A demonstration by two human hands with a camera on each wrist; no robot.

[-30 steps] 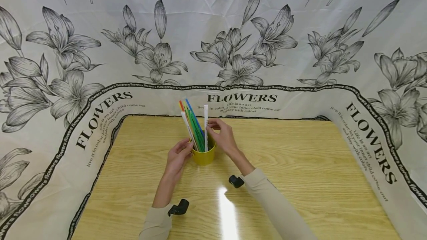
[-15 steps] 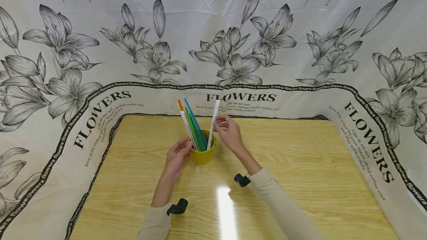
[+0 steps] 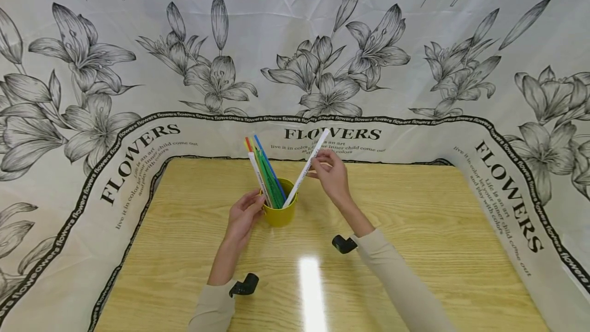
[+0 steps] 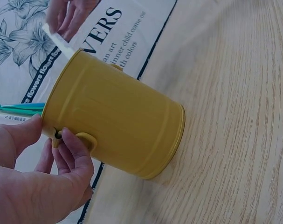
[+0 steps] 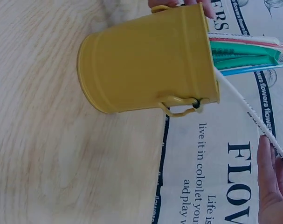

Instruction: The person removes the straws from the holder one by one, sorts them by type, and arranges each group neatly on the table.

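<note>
A yellow metal bucket (image 3: 279,216) stands upright on the wooden table. My left hand (image 3: 243,215) holds its left side; in the left wrist view the thumb is at the rim and the fingers are curled at the side lug (image 4: 89,140). My right hand (image 3: 334,177) pinches the upper part of a long white paper-wrapped straw (image 3: 305,172) with small print. It leans far to the right, its lower end inside the bucket. Leaning left in the bucket are another white wrapped straw (image 3: 258,175), green wrapped sticks (image 3: 272,186) and a blue straw (image 3: 265,152), with red and yellow tips beside them.
The light wooden table (image 3: 415,209) extends around the bucket on all sides. A white cloth (image 3: 221,140) printed with flowers and lettering hangs behind and along both sides. Each wrist wears a black camera mount (image 3: 245,285).
My right hand has moved right and slightly up, tilting the white straw from near upright to a strong rightward lean. My left hand has stayed on the bucket.
</note>
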